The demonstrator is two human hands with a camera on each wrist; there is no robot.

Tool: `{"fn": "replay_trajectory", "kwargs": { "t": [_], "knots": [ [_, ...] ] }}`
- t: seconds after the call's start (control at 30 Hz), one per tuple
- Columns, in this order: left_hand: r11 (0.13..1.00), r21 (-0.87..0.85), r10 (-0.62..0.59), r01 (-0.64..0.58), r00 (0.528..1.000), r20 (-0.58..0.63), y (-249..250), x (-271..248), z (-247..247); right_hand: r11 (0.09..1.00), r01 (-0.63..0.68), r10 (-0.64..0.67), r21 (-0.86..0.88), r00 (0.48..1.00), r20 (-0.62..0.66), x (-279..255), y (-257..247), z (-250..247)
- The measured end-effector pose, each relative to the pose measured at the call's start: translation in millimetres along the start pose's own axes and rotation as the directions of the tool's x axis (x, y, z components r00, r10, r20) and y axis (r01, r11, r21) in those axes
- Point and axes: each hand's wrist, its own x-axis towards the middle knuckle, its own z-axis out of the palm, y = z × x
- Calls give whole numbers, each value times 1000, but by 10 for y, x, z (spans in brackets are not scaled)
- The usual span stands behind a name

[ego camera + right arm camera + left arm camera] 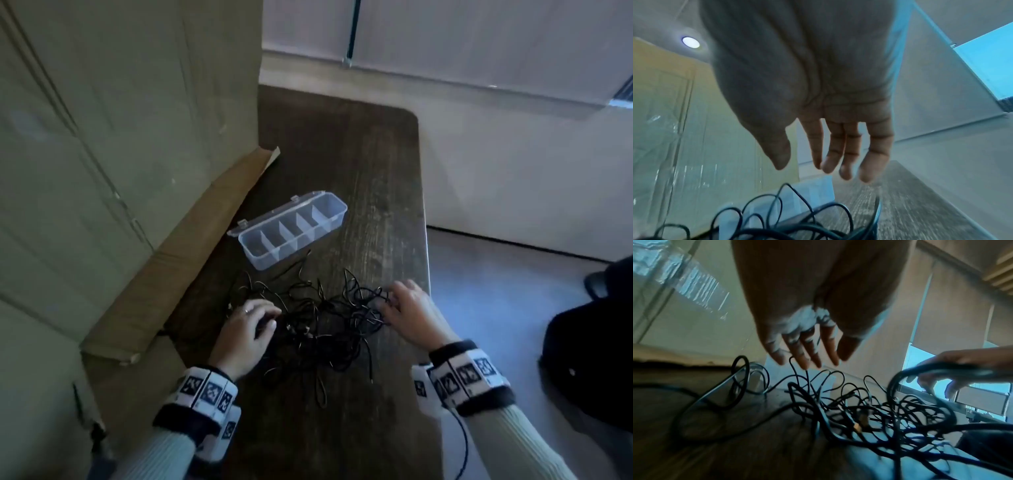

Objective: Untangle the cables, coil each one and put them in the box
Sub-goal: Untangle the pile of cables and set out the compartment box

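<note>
A tangle of thin black cables [322, 318] lies on the dark wooden table [376, 164], just in front of a clear plastic box [274, 255] with several compartments and its lid folded back. My left hand [250, 322] hovers over the tangle's left side. In the left wrist view its fingers [807, 350] are straight above the cable loops [869, 410] and hold nothing. My right hand [407, 308] touches the right side of the tangle. In the right wrist view its fingers [830, 149] hang relaxed above the cables [777, 219].
A large cardboard box [120, 137] stands along the table's left side, with a flap [191, 240] lying on the table beside the plastic box. The table's right edge [425, 240] runs close to my right hand. A dark shape [599, 342] sits on the floor at the right.
</note>
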Motion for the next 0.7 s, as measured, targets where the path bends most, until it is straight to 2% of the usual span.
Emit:
{"fn": "replay_trajectory", "kwargs": {
  "t": [0.03, 0.07, 0.1, 0.17, 0.27, 0.37, 0.47, 0.57, 0.63, 0.7],
  "knots": [
    [998, 59, 16, -15, 1000, -1, -41, 95, -16, 999, -28, 28, -18, 999, 30, 142, -6, -3],
    [993, 119, 3, -8, 999, 40, -48, 155, -37, 996, -67, 73, -57, 990, 118, 223, -17, 5],
    [990, 139, -9, -1, 998, 69, -92, 224, -25, 991, -88, 110, -104, 969, 222, 333, -9, 45],
    [984, 173, -67, 29, 975, 213, -133, 338, -26, 980, -78, 149, -184, 897, 416, 530, -22, 162],
    [952, 305, -108, -21, 910, 401, -180, 421, 24, 991, 22, 53, -132, 841, 538, 634, -70, 301],
    [900, 433, -163, -56, 877, 452, -92, 516, -18, 996, 85, -49, -35, 807, 588, 665, -193, 256],
    [828, 541, -171, -149, 852, 495, 62, 563, -51, 964, 251, -167, -94, 838, 519, 610, -266, 191],
    [781, 589, -163, -207, 843, 512, 220, 501, -99, 928, 353, -306, -118, 905, 297, 411, -358, 61],
    [762, 594, -92, -259, 864, 495, 319, 443, -134, 940, 339, -340, 16, 937, 86, 216, -429, -101],
    [801, 521, 48, -296, 898, 437, 474, 359, -155, 924, 326, -312, 201, 945, -99, 37, -468, -281]
  ]
}}
